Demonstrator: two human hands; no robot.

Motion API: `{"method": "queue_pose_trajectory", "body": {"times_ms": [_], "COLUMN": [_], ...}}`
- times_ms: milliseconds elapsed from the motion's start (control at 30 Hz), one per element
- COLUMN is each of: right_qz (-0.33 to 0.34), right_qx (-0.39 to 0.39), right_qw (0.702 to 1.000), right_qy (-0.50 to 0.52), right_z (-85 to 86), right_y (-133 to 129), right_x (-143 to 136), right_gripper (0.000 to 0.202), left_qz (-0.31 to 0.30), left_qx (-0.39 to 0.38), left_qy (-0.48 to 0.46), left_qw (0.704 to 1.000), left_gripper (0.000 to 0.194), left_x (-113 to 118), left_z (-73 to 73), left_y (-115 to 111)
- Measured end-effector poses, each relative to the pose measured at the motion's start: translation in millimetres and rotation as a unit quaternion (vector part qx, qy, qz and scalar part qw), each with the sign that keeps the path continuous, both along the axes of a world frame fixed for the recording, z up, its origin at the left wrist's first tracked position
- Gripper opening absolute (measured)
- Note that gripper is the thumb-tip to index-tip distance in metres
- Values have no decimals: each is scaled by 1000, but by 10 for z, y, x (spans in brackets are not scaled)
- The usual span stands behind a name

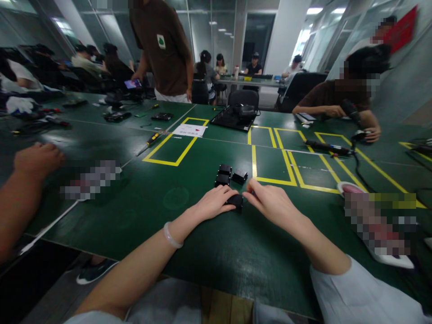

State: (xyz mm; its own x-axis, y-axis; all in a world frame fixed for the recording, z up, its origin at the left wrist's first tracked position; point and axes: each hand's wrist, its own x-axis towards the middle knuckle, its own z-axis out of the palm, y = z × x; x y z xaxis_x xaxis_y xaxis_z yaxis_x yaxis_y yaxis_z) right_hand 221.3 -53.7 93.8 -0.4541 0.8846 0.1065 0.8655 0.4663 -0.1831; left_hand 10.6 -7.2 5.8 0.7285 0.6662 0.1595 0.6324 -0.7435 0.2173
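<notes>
My left hand (213, 202), with a pale bracelet (173, 235) on its wrist, has its fingers over a small black box-shaped part (235, 201) and holds it on the green table (202, 252). Just right of that part, my right hand (270, 200) is closed with thumb and forefinger pinched together. Whatever is in the pinch is too small to make out. Directly beyond the left fingers, two similar black parts (224, 174) lie close together. Another black part (240, 176) lies beside them, turned at an angle.
Yellow tape outlines (272, 181) mark the table. A screwdriver (151, 140), a paper sheet (189, 130) and a black panel (232, 119) lie farther back. A white-edged tray-like object (398, 260) is at right. Another person's arm (23, 193) reaches in at left; a person (165, 49) stands behind.
</notes>
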Motion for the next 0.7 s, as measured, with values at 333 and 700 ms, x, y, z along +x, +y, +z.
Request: {"method": "queue_pose_trajectory", "body": {"times_ms": [333, 700], "right_qz": [8, 6], "right_qx": [5, 8], "right_qw": [1000, 1000], "right_qy": [19, 23], "right_z": [18, -12], "right_y": [15, 12], "right_x": [10, 8], "right_gripper": [9, 12], "left_qz": [3, 3], "left_qx": [1, 2], "left_qy": [-6, -2], "left_qw": [1000, 1000], "left_gripper": [40, 40], "left_x": [2, 5], "left_z": [-18, 2], "left_y": [-4, -4]}}
